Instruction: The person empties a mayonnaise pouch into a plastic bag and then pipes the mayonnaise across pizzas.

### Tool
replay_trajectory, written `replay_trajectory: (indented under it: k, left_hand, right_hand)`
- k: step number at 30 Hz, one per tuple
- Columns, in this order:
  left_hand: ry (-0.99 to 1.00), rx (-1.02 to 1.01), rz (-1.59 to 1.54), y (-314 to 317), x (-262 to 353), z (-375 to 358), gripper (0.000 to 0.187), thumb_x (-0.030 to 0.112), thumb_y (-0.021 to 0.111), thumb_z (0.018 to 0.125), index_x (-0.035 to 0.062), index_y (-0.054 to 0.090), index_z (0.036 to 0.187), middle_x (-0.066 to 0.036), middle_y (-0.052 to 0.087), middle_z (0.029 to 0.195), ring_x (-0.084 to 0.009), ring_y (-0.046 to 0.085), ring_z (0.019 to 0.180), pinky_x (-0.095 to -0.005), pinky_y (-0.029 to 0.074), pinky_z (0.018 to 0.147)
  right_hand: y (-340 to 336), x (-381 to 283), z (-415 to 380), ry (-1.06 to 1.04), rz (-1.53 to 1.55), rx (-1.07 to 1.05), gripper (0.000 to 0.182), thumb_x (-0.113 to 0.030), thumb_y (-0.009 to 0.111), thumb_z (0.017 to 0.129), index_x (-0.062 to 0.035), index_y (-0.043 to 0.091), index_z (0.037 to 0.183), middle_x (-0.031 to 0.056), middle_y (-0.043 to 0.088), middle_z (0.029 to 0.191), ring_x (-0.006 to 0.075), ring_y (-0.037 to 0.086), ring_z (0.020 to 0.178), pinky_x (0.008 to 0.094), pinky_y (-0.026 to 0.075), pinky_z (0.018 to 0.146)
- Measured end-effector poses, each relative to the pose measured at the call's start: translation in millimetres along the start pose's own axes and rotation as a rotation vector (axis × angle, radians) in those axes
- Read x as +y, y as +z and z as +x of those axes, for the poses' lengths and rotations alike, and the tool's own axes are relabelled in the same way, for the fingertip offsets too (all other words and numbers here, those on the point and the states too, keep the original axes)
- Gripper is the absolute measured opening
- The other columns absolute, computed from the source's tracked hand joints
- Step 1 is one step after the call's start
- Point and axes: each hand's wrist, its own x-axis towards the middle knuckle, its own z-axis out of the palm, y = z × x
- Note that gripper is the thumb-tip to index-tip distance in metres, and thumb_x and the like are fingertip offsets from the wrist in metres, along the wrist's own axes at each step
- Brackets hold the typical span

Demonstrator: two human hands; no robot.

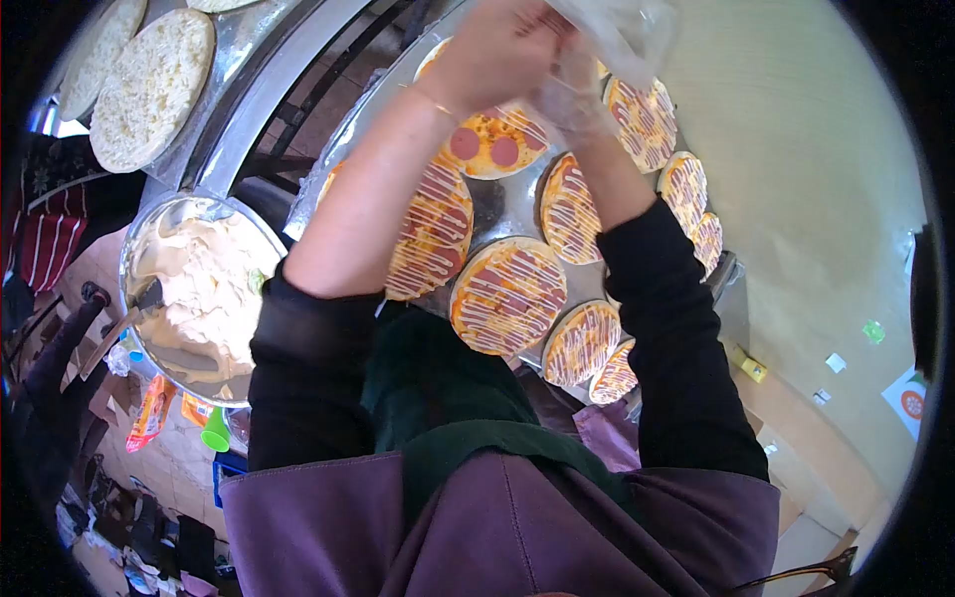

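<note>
My left hand is closed at the top of the view, blurred, against a clear plastic bag. Beside it, my right hand is wrapped round the same plastic, its fingers partly hidden and smeared. Below the hands, a pizza with sausage slices lies on a metal tray. Several pizzas striped with white sauce surround it, among them one at the front, one near my right wrist and one partly behind my left forearm.
A metal bowl of creamy mixture, with a utensil in it, stands at the left. Pale round bases lie on a tray at the upper left. A wide light surface extends at the right, with paper scraps and a yellow object.
</note>
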Motion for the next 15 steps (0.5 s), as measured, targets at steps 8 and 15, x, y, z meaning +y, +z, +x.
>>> replay_trajectory:
  k: [8,15]
  left_hand:
    - [-0.068,0.028,-0.040,-44.0,-23.3,-2.3,0.024,0.005,0.052,0.102,0.0008,0.071,0.115,0.001,0.072,0.100,-0.0091,0.064,0.091,-0.0252,0.052,0.083]
    - [-0.128,0.027,-0.139,44.9,-22.5,-12.6,0.020,0.009,0.058,0.096,0.0022,0.071,0.108,-0.011,0.075,0.088,-0.0172,0.069,0.079,-0.0304,0.053,0.075]
  right_hand:
    - [25.3,-4.2,23.6,-0.111,-0.346,-0.163,0.050,-0.035,0.068,0.098,-0.0064,0.053,0.136,0.0073,0.061,0.126,0.0152,0.061,0.116,0.0320,0.053,0.098]
    - [-15.4,12.5,-17.3,0.001,-0.105,-0.053,0.052,-0.047,0.060,0.102,-0.0088,0.053,0.136,0.0054,0.063,0.123,0.0145,0.064,0.111,0.0316,0.055,0.091]
